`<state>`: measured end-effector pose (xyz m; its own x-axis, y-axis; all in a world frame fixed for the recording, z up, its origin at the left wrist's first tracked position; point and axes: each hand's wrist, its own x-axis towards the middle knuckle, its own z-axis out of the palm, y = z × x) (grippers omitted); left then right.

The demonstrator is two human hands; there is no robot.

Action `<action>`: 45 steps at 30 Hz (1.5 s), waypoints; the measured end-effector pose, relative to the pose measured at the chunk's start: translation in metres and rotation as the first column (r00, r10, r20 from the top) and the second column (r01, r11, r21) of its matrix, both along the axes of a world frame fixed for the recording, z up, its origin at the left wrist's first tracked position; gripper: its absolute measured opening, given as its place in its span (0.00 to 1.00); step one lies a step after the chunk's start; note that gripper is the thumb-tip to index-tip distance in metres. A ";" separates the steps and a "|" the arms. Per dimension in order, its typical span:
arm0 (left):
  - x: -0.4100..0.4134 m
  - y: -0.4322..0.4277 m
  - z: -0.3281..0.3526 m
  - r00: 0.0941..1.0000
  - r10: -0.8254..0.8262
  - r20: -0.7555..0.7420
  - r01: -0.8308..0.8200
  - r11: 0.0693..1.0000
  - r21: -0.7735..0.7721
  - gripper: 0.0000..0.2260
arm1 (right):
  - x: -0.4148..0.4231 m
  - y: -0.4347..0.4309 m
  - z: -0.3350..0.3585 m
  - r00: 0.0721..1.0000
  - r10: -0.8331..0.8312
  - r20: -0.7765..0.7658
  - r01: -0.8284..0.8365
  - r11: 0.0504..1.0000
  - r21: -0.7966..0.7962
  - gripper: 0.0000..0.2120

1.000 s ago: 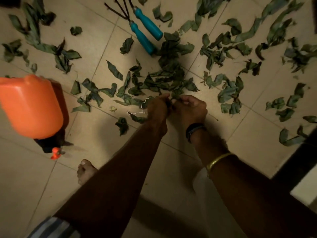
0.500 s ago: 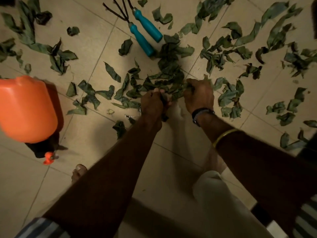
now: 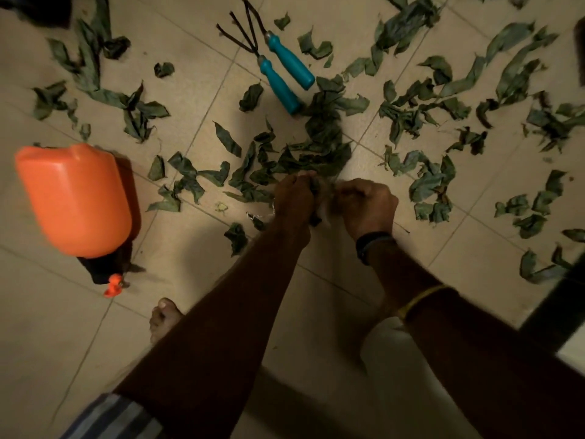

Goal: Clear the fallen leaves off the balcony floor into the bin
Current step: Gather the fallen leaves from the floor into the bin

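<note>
From my remote seat I see both hands drawn back toward the body compared with half a second ago, when the right one was stretched out into the pile and the two were apart; now they are knuckle to knuckle again, much as they were a second ago. The left hand [image 3: 296, 198] is curled into a fist around a small clump of leaves, a dark scrap of which shows between its fingers. The right hand [image 3: 367, 205] is also curled, its fingers pinching at the same clump where the two hands meet; the spot between them is smeared by motion, so I cannot say exactly how much each holds. The fallen leaves [image 3: 316, 147] lie scattered over the beige tiled floor [image 3: 196, 99], thickest in a heap just beyond the hands and spread widely to the right and upper left. No bin shows in my view. The two teal-handled garden tools [image 3: 286, 72] lie side by side beyond the heap, in the same spot on the tiles as before. The orange sprayer [image 3: 74, 201] stands at left, and a bare foot [image 3: 164, 318] shows below it beside the left forearm. A dark wristband [image 3: 372, 245] and a gold bangle [image 3: 424, 296] sit on the right arm.
</note>
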<state>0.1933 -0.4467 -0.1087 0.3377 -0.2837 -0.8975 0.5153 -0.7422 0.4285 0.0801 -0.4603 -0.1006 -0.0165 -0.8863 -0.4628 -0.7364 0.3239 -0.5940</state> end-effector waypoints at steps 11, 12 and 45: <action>0.009 -0.016 0.012 0.996 0.045 0.073 -0.037 0.993 -0.112 0.13 | 0.045 -0.006 0.013 0.973 -0.006 0.230 0.001 1.000 0.022 0.10; 0.009 -0.019 0.009 0.993 0.067 0.102 -0.057 0.994 -0.093 0.12 | 0.046 -0.008 0.008 0.975 -0.007 0.221 0.015 0.999 -0.034 0.09; 0.069 0.032 0.120 0.941 0.337 -0.023 -0.334 0.919 -0.207 0.09 | 0.092 0.016 0.127 0.939 -0.219 0.263 0.195 0.974 0.116 0.13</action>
<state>0.2623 -0.4143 0.0109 0.4562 -0.3290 -0.8268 0.7124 -0.4218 0.5609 0.1725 -0.4439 0.0262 -0.0579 -0.8329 -0.5504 -0.4612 0.5113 -0.7251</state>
